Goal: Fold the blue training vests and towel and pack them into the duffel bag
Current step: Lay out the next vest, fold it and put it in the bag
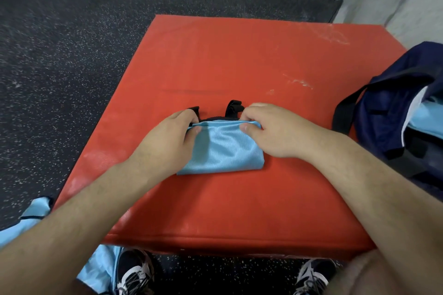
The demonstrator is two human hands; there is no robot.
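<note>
- Your left hand (pixel 172 136) and right hand (pixel 271 132) each pinch the far edge of one folded blue vest (pixel 225 151), mid-way across the red pad (pixel 239 55).
- One duffel bag (pixel 393 112) sits at the pad's right edge, with blue cloth (pixel 429 115) already inside.
- Loose blue fabric (pixel 36 213) off the near-left corner looks unfolded; how many pieces is unclear.

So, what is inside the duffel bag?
In the open bag, light blue fabric and a white strip show. The rest is covered by its walls and cut off by the picture's edge.
</note>
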